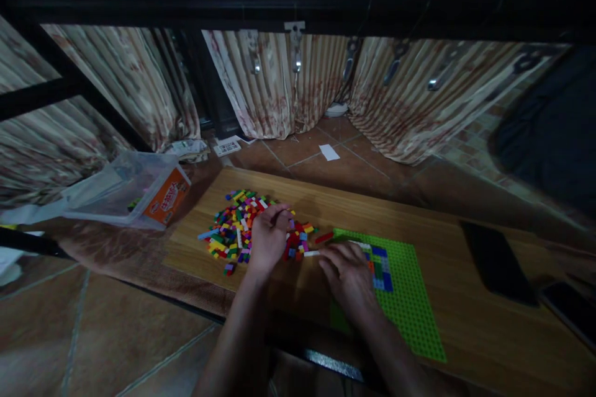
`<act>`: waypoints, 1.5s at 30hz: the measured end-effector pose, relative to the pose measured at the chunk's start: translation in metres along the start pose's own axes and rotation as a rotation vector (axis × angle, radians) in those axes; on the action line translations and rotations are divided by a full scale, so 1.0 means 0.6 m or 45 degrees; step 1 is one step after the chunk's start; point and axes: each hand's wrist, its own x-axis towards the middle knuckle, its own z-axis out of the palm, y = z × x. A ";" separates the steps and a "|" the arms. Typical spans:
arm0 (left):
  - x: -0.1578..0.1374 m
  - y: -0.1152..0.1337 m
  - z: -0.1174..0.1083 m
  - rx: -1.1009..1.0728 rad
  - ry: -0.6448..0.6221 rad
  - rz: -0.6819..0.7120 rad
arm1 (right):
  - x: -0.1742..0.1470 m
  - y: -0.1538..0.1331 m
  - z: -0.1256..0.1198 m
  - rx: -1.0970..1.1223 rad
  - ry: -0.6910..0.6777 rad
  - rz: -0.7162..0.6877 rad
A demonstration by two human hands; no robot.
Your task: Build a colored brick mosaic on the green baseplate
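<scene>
A heap of small colourful toy bricks point(233, 223) lies on the wooden table. Over its right side is my left hand point(269, 237), fingers curled together; whatever they may hold is hidden. My right hand point(347, 270) reaches across the left part of a green baseplate point(410, 304). A long white brick point(311, 254) sticks out at its closed fingertips, and it appears pinched there. Just beyond these fingers lies a long red brick point(325, 237). Blue, green, orange and white bricks point(382, 270) sit on the baseplate, partly covered by my right hand.
A clear plastic box point(125, 192) with an orange label stands left of the table point(288, 189). Two dark flat objects, a larger one point(498, 260) and a smaller one point(570, 310), lie at the right. Striped curtains point(279, 87) hang behind; papers lie on the tiled floor.
</scene>
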 end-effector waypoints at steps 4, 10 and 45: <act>-0.001 -0.005 -0.002 -0.004 -0.060 0.012 | 0.010 -0.012 0.017 -0.110 -0.044 0.053; 0.006 -0.006 -0.014 0.072 -0.028 0.037 | 0.016 -0.020 0.029 -0.094 -0.079 0.084; 0.029 0.050 -0.151 -0.897 0.487 -0.082 | 0.127 -0.104 0.069 -0.056 -0.125 -0.136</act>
